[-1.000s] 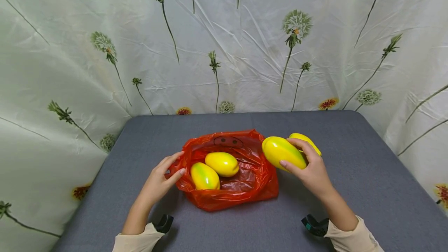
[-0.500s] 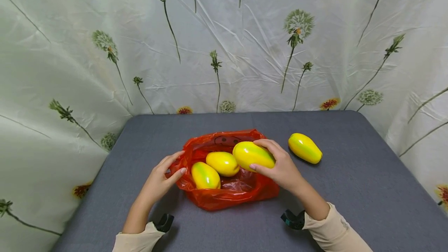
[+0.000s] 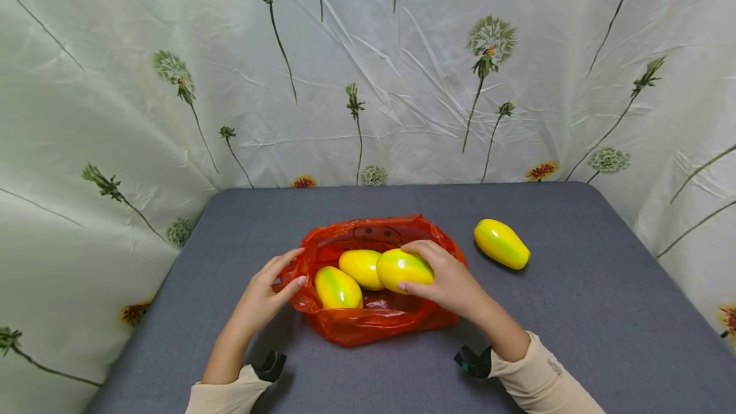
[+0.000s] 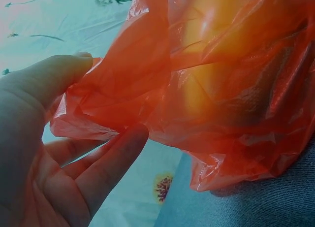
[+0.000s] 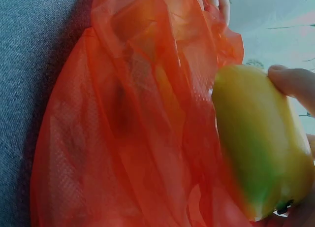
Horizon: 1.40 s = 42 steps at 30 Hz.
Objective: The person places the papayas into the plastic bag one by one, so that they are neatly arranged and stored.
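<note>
A red plastic bag [image 3: 374,328] stands with its mouth spread wide. Inside lie two yellow papayas, one at the left [image 3: 337,289] and one further back [image 3: 358,267]. My right hand [image 3: 445,276] grips a third papaya [image 3: 402,269] from its right side, over the bag's mouth, where it overlaps the back one in the head view. The right wrist view shows this papaya's green streak [image 5: 261,160] and dark stem end, close by the bag's side. My left hand [image 3: 267,289] holds the bag's left edge, with the crumpled plastic [image 4: 93,109] between thumb and fingers.
Another yellow papaya [image 3: 501,244] lies on the grey cloth-covered table [image 3: 586,299], to the right of the bag. Behind the table hangs a pale curtain [image 3: 402,69] printed with dandelions. Dark wrist straps sit at both cuffs.
My right hand has carried its papaya leftward from beside the bag, then lowered it into the bag's mouth. The left hand stays at the bag's edge.
</note>
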Motion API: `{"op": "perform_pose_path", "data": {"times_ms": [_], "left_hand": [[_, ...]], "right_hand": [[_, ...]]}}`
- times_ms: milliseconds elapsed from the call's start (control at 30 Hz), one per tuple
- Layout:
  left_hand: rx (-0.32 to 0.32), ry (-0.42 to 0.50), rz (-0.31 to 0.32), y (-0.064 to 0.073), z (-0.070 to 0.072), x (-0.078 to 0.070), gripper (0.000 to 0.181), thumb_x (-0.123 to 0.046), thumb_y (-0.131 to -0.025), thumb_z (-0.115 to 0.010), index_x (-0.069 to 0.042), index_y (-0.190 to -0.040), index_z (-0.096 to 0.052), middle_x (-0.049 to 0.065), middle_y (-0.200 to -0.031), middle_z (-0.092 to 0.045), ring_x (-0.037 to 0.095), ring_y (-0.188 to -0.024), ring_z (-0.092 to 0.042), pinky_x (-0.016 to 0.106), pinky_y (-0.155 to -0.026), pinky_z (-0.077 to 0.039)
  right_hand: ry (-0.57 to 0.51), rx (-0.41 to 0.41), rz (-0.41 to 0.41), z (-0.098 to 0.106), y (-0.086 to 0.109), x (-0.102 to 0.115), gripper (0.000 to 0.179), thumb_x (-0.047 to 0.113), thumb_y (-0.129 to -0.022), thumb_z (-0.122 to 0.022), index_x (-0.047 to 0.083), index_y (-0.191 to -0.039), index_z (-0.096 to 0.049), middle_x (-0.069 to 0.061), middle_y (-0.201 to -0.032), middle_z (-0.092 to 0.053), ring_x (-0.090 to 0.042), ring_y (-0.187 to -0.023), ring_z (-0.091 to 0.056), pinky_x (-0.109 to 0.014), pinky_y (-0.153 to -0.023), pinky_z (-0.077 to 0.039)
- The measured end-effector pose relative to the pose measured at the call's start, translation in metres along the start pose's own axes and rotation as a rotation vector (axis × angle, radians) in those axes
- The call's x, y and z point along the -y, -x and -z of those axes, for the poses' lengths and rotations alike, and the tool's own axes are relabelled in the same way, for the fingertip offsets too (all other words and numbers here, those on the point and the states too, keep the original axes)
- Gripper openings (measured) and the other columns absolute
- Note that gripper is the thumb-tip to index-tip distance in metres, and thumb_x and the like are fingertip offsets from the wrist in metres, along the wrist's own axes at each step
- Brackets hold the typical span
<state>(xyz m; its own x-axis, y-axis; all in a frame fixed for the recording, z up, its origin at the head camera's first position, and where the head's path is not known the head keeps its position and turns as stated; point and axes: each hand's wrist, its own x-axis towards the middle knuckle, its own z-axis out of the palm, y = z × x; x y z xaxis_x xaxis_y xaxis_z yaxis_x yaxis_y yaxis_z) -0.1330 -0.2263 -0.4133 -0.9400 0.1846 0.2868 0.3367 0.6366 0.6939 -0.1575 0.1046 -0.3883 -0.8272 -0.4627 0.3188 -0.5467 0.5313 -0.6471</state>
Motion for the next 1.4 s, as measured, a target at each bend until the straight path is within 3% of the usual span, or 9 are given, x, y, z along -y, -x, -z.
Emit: {"op": "perform_pose_path", "data": {"times_ms": [433, 867, 1167, 1400], "left_hand": [[-0.002, -0.003, -0.011, 0.000, 0.000, 0.001, 0.052, -0.026, -0.082, -0.066, -0.018, -0.130, -0.047, 0.006, -0.117, -0.053, 0.020, -0.098, -0.053, 0.034, -0.072, -0.050], [0.003, 0.000, -0.018, 0.000, -0.001, 0.001, 0.053, -0.026, -0.082, -0.066, -0.018, -0.130, -0.047, 0.006, -0.117, -0.053, 0.020, -0.099, -0.053, 0.034, -0.073, -0.050], [0.002, 0.001, -0.024, 0.000, -0.001, 0.000, 0.053, -0.025, -0.082, -0.066, -0.017, -0.130, -0.047, 0.006, -0.117, -0.053, 0.020, -0.099, -0.053, 0.033, -0.072, -0.050], [0.004, -0.007, -0.033, 0.001, -0.001, -0.002, 0.053, -0.025, -0.083, -0.066, -0.016, -0.131, -0.046, 0.007, -0.117, -0.053, 0.021, -0.100, -0.053, 0.035, -0.072, -0.049]], "right_hand": [[0.035, 0.073, -0.019, -0.004, -0.003, 0.005, 0.052, 0.036, -0.073, -0.073, 0.015, -0.117, -0.054, 0.005, -0.116, -0.050, -0.011, -0.095, -0.049, -0.034, -0.076, -0.045], [0.000, 0.101, -0.028, -0.023, -0.018, 0.002, 0.053, 0.034, -0.074, -0.073, 0.014, -0.119, -0.053, 0.004, -0.116, -0.050, -0.011, -0.096, -0.048, -0.032, -0.079, -0.044], [-0.004, 0.144, -0.024, -0.032, -0.023, 0.002, 0.053, 0.029, -0.073, -0.074, 0.010, -0.118, -0.052, -0.001, -0.114, -0.052, -0.015, -0.099, -0.048, -0.043, -0.089, -0.035], [-0.004, 0.184, -0.037, -0.034, -0.024, 0.003, 0.055, 0.024, -0.075, -0.074, 0.007, -0.121, -0.050, -0.003, -0.117, -0.049, -0.015, -0.100, -0.049, -0.034, -0.085, -0.041]]}}
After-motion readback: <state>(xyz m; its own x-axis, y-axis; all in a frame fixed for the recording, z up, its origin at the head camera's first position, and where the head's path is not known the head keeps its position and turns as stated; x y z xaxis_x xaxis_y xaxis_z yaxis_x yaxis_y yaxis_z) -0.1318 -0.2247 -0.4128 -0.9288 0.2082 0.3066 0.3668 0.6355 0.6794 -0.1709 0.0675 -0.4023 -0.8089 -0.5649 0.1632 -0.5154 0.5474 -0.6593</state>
